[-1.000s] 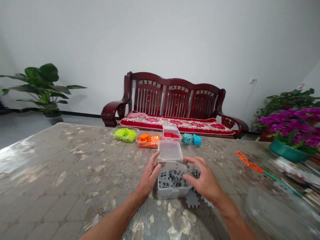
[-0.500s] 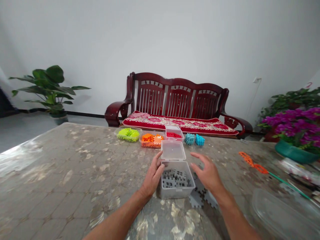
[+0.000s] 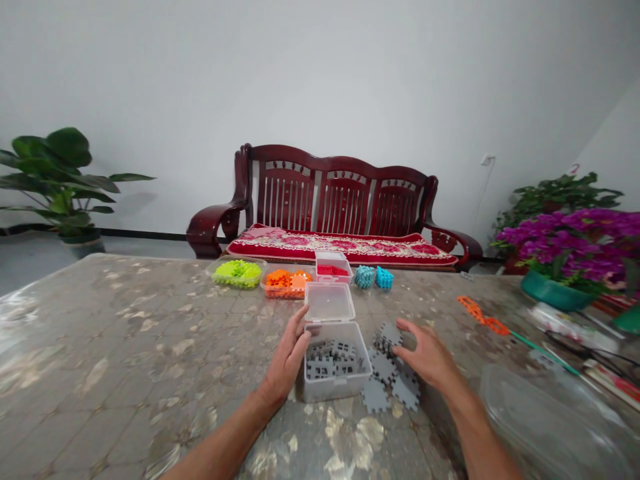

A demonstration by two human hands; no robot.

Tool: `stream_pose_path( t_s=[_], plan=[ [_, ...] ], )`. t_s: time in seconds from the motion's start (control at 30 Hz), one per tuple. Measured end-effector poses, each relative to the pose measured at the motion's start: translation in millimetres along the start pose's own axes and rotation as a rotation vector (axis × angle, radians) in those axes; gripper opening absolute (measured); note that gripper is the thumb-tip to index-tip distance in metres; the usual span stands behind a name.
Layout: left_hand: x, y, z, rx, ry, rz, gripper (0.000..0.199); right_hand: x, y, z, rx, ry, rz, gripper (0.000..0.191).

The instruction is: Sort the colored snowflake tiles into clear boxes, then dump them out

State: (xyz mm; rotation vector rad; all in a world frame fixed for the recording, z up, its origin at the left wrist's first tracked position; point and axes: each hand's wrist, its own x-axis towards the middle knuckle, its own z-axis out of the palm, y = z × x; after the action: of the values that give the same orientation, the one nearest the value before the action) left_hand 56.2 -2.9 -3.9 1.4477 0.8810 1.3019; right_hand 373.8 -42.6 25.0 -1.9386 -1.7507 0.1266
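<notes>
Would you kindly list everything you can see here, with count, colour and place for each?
Open box: one, clear grey, table centre, lid up, grey pieces inside.
Loose puzzle pieces: several, grey, right of the box.
Green pieces tray: one, lime, far table edge.
Orange pieces tray: one, orange, beside the green.
Red pieces box: one, red, behind the open lid.
Blue clusters: two, blue, right of the red box.
Orange chain: one, orange, table right.
Clear lid: one, transparent, near right corner.
Bench: one, dark red, behind the table.
Flower pot: one, purple blooms, right.
Leafy plant: one, green, left.
Left hand: against the box's left side.
Right hand: on the loose pieces.
</notes>
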Motion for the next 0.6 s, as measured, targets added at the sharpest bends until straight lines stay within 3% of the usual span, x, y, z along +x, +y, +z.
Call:
stream_pose_path(
  t_s=[0.17,0.4,0.6],
  plan=[
    [-1.0,1.6,0.7,-0.019,-0.011,-0.005,0.056,0.8,-2.7,-1.2,0.023,0.034,-0.001,0.045],
    [-1.0,0.5,0.5,0.018,-0.006,-0.006,0.057,4.4,2.5,-9.9,0.424,0.093,0.046,0.054],
    [-0.4,1.7,0.4,0.021,-0.003,-0.006,0.057,-4.1,-19.0,-16.3,0.322,-0.069,-0.099,0.041]
  ],
)
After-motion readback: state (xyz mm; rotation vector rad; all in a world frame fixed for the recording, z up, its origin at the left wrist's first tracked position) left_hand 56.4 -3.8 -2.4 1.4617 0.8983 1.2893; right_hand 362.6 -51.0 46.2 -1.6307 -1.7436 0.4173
